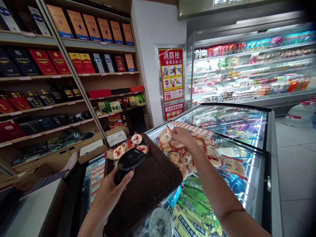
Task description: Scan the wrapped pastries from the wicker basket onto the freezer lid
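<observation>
My left hand is closed around the handle of a black barcode scanner. The scanner is above a dark brown wicker basket, whose far end holds several round biscuits in clear wrappers with red print. Beyond the basket, my right hand has its fingers pinched on a clear-wrapped round biscuit at the top of a pile. More wrapped biscuits of the same kind lie beneath and beside that hand, on the freezer's glass top. My fingertips partly cover the pinched packet.
The chest freezer has a sliding glass lid, with green ice-cream packets and a round clear tub in front. Shelves of boxes stand left, a lit refrigerated display behind. Another person's arm shows at left.
</observation>
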A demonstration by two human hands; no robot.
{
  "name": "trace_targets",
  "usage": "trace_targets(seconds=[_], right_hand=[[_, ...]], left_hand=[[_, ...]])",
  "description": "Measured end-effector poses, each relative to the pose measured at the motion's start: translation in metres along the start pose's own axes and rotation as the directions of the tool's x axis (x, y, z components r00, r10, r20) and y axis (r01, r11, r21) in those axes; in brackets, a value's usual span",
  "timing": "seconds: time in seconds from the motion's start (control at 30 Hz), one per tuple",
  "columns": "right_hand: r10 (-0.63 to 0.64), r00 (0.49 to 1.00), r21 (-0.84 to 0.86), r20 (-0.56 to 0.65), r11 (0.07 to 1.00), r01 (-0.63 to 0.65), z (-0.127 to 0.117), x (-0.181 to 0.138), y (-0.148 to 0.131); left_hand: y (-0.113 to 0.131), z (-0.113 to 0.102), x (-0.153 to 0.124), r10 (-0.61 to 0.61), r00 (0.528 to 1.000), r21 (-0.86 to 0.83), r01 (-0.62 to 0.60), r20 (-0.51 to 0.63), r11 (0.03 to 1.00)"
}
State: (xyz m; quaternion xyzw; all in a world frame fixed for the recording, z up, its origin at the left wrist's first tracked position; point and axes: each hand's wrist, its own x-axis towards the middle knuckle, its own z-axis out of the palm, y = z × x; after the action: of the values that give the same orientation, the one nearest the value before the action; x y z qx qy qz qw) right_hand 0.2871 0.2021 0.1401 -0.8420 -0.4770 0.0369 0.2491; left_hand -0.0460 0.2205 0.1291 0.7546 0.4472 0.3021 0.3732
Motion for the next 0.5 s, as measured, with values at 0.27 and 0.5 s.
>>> trace_targets(seconds=[0.27,0.5], right_hand=[[0.418,0.905,-0.234,-0.08,0.875,-0.425,0.001,0.015,0.05],[0.249,0.961,-0.321,-0.124,0.906,-0.276,0.007,-0.011,0.005]], left_hand=[[-0.006,-0.023,-0.008,-0.09,0.97,0.097,0.115,-0.227,0.989],[-0.015,-0.053,-0.02,-0.165,0.929,0.071,0.199,-0.331,0.977]])
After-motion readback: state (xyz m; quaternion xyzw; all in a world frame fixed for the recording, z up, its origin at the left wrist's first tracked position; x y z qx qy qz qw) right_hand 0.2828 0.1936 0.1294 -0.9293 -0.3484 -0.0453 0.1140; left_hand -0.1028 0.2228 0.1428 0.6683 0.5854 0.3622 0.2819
